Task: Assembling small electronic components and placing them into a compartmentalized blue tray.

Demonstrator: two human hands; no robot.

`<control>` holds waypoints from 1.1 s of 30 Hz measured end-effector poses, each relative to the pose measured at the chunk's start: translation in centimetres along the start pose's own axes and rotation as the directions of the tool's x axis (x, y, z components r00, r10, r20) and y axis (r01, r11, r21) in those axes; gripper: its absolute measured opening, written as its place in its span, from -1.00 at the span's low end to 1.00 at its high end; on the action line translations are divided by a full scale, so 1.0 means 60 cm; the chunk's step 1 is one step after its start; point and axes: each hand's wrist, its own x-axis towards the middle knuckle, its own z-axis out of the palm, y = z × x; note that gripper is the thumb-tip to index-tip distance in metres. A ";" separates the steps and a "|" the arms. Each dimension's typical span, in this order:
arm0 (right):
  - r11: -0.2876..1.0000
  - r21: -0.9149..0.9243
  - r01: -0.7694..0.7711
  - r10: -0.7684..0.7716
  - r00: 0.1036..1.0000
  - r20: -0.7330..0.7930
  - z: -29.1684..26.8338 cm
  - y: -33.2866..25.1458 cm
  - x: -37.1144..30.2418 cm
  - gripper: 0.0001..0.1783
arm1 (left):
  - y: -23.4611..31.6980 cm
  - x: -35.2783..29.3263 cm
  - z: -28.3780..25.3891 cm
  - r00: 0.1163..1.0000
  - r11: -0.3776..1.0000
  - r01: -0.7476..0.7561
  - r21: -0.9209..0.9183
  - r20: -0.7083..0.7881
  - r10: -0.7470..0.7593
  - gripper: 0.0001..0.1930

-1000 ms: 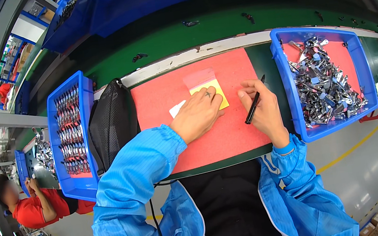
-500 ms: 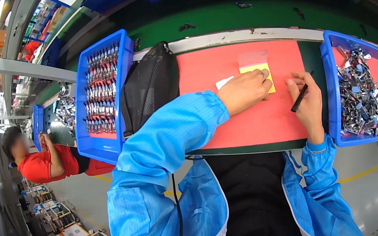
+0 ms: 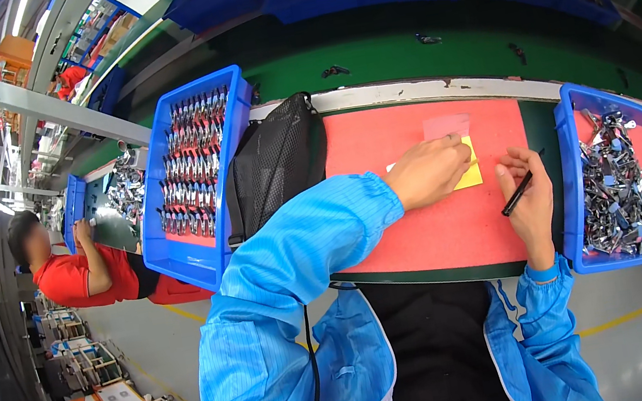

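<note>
My left hand (image 3: pixel 430 172) reaches across the red mat (image 3: pixel 378 137), its fingers drawn together at the upper left of a yellow sticky note (image 3: pixel 470 173). They seem to pinch its edge, though the fingertips partly cover the contact. Just above the note lies a pale pink slip (image 3: pixel 447 126). A bit of white paper (image 3: pixel 390 167) peeks out beside the left wrist, mostly covered. To the right, my right hand (image 3: pixel 532 209) is closed around a black pen (image 3: pixel 517 194), which slants down toward the palm, and rests near the mat's right edge.
At right stands a blue bin (image 3: pixel 569 186) of loose metal clip-like parts (image 3: pixel 621 186). A black mesh bag (image 3: pixel 274 166) lies left of the mat, beside a blue tray (image 3: pixel 188 259) with rows of similar parts (image 3: pixel 193 162). Beyond runs a green conveyor (image 3: pixel 382 56). A person in red (image 3: pixel 69 278) sits far left.
The whole view has shifted, so the bench sits lower in the picture. My left fingers have drawn back toward the note's upper left, uncovering more yellow. My right hand still holds the pen.
</note>
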 end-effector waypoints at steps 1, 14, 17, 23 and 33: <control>0.999 -0.024 0.027 -0.027 1.000 -0.004 0.003 -0.004 0.001 -0.55 | 0.003 0.002 -0.005 0.997 0.995 0.065 -0.070 -0.032 -0.067 -0.79; 0.830 -0.545 0.116 -0.122 0.992 0.025 0.064 -0.013 0.017 -0.12 | 0.003 -0.007 -0.102 0.887 1.000 0.001 0.013 -0.461 0.005 -0.88; 0.815 -0.562 0.138 -0.159 0.987 0.011 0.057 0.007 0.012 -0.13 | 0.015 -0.037 -0.206 0.720 0.998 -0.031 0.062 -0.691 0.066 -0.94; 0.816 -0.572 0.087 -0.141 0.989 -0.052 0.057 0.008 0.010 -0.16 | 0.013 -0.267 -0.431 0.419 0.693 0.427 0.580 -0.807 0.417 -0.85; 0.819 -0.560 0.125 -0.168 0.985 -0.026 0.061 0.003 0.014 -0.17 | -0.165 -0.342 -0.383 0.860 0.762 0.452 0.464 -0.455 -0.233 -0.80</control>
